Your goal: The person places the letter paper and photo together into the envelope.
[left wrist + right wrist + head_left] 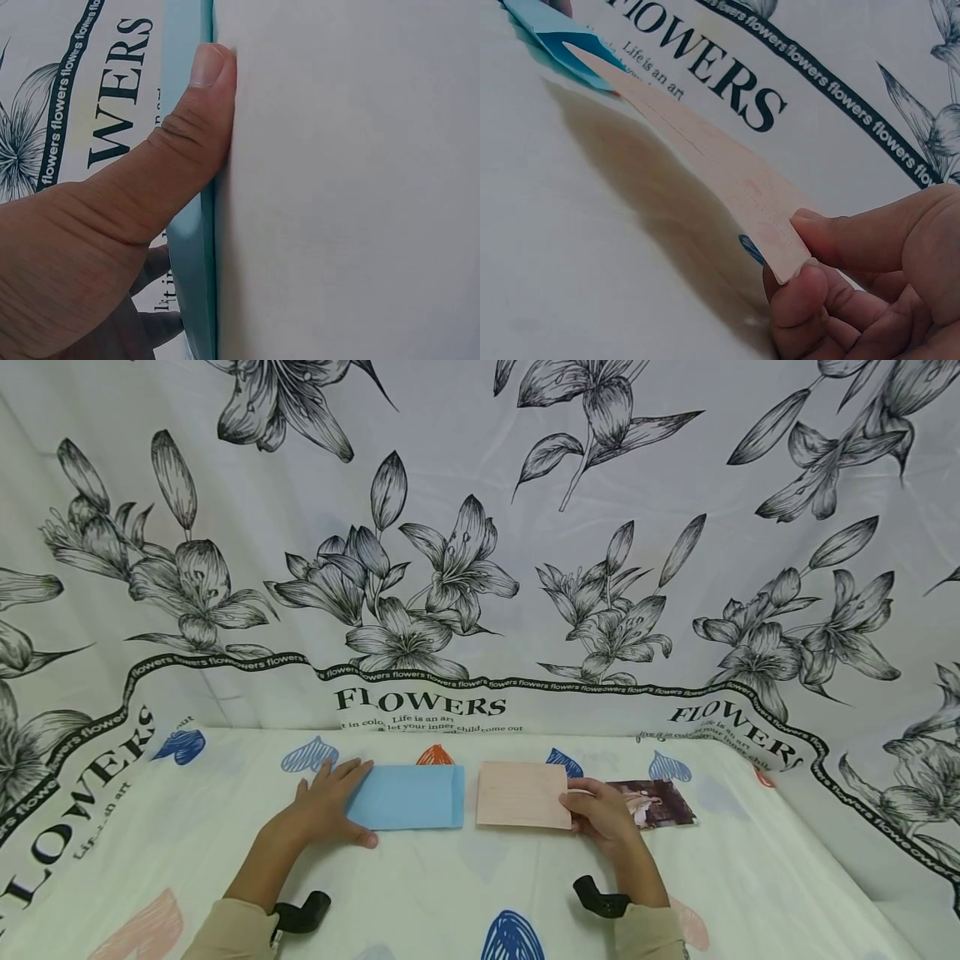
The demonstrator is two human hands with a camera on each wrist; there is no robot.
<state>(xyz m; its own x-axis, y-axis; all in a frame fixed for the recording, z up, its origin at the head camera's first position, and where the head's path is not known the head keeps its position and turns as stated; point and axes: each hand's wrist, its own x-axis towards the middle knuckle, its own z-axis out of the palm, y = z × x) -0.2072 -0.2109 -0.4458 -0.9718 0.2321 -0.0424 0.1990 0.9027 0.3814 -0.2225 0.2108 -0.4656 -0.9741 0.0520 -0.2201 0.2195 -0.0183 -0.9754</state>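
In the head view, a light blue envelope (412, 797) lies with its mouth toward the right. My left hand (326, 802) spans its left end, thumb along the near edge and fingers at the far edge. The left wrist view shows the thumb (187, 135) against that blue edge. My right hand (603, 810) pinches a pale pink card (525, 795) by its right end. The card's other end points at the slightly gaping blue mouth (562, 49) in the right wrist view, and the card casts a shadow below itself.
A dark printed photo (663, 803) lies just right of my right hand, partly covered by it. Beneath everything is a white cloth (442, 893) with printed hearts. Behind hangs a white flower-printed curtain (480, 468).
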